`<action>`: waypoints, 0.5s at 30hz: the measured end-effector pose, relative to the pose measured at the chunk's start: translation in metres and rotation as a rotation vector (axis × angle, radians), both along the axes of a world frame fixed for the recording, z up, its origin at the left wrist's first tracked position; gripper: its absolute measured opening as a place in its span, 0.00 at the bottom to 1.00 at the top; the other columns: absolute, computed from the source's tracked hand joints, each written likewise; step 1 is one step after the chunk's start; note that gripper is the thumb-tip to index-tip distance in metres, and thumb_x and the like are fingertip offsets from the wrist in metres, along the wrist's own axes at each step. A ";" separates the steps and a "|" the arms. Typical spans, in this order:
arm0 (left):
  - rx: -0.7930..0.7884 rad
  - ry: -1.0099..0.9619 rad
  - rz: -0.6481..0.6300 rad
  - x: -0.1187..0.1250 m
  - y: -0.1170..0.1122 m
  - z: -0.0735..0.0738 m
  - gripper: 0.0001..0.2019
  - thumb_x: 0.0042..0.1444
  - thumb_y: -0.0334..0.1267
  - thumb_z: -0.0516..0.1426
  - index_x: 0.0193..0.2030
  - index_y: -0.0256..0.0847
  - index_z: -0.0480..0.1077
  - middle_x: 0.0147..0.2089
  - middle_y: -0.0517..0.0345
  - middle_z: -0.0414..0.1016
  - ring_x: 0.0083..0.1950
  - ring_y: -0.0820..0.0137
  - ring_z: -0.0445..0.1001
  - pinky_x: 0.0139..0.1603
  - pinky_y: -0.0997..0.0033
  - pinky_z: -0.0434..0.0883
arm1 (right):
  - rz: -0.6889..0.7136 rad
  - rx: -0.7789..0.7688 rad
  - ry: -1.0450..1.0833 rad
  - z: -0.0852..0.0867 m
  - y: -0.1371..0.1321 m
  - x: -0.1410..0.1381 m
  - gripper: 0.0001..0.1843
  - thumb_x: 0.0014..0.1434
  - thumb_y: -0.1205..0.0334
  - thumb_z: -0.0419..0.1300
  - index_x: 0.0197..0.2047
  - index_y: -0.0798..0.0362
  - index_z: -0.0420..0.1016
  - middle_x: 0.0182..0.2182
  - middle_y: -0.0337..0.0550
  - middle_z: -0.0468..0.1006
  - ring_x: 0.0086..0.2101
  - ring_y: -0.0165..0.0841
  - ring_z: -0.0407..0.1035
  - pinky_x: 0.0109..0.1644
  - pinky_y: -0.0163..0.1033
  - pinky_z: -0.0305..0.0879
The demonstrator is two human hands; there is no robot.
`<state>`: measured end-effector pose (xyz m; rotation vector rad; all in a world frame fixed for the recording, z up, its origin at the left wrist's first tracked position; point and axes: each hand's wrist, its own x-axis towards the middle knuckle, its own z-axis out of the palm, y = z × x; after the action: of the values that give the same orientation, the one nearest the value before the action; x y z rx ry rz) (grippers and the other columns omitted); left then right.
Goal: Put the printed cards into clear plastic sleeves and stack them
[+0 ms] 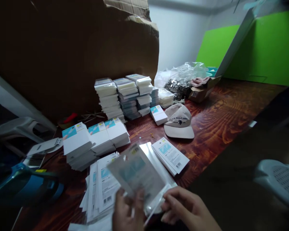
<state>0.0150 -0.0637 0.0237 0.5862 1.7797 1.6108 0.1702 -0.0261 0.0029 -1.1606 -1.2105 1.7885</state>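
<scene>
My left hand [127, 213] holds up a printed card in a clear plastic sleeve [137, 175], thumb and fingers pinched on its lower edge; the card is blurred by motion. My right hand [186, 208] is curled at the sleeve's lower right corner, fingers closed on the clear plastic flap. Under both hands lies a loose spread of white printed cards [102, 189] on the wooden table [219, 125]. A small neat stack of the same cards [170, 155] lies just right of the held one.
Piles of packed cards [93, 139] stand at the left and taller stacks [124, 96] at the back against a big cardboard box [74, 54]. A beige cap [179, 123], a plastic bag [183, 78], a small carton [203, 89] and a white plastic chair [279, 181] are at the right.
</scene>
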 end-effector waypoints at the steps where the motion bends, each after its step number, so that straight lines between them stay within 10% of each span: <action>1: -0.077 0.074 0.050 -0.017 0.001 0.001 0.33 0.48 0.55 0.62 0.59 0.44 0.66 0.35 0.50 0.82 0.38 0.54 0.80 0.40 0.56 0.76 | -0.067 0.117 -0.145 -0.003 0.009 0.004 0.21 0.58 0.42 0.58 0.35 0.53 0.77 0.28 0.44 0.80 0.30 0.38 0.75 0.35 0.40 0.70; 4: -0.384 0.432 0.090 -0.074 0.002 0.000 0.37 0.48 0.60 0.58 0.63 0.44 0.62 0.41 0.46 0.81 0.42 0.49 0.79 0.47 0.46 0.72 | -0.472 0.467 -0.667 -0.024 0.043 0.019 0.21 0.58 0.44 0.58 0.43 0.52 0.75 0.35 0.48 0.79 0.38 0.45 0.73 0.44 0.48 0.68; 7: -0.644 0.805 -0.086 -0.114 -0.001 -0.013 0.35 0.58 0.57 0.47 0.65 0.34 0.61 0.51 0.35 0.77 0.51 0.42 0.74 0.50 0.42 0.69 | -0.544 0.543 -0.781 -0.050 0.074 0.030 0.33 0.48 0.46 0.65 0.53 0.56 0.70 0.52 0.59 0.72 0.54 0.56 0.61 0.58 0.60 0.56; 11: -0.504 1.363 -0.127 -0.114 -0.002 -0.034 0.32 0.61 0.49 0.45 0.63 0.25 0.62 0.64 0.28 0.63 0.67 0.40 0.56 0.62 0.40 0.59 | -0.513 0.551 -0.797 -0.065 0.086 0.031 0.32 0.49 0.48 0.64 0.53 0.59 0.71 0.53 0.63 0.70 0.55 0.58 0.60 0.57 0.62 0.57; 15: -0.243 1.457 -0.374 -0.074 0.024 -0.043 0.27 0.60 0.47 0.48 0.60 0.35 0.69 0.62 0.42 0.70 0.70 0.49 0.55 0.65 0.49 0.57 | -0.565 0.562 -0.777 -0.057 0.081 0.025 0.28 0.51 0.49 0.63 0.52 0.57 0.72 0.49 0.60 0.73 0.52 0.54 0.64 0.56 0.58 0.60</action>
<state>-0.0585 -0.0396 -0.0194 2.1469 2.4521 0.5535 0.1956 0.0547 -0.0545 -1.6698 -1.4621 0.5120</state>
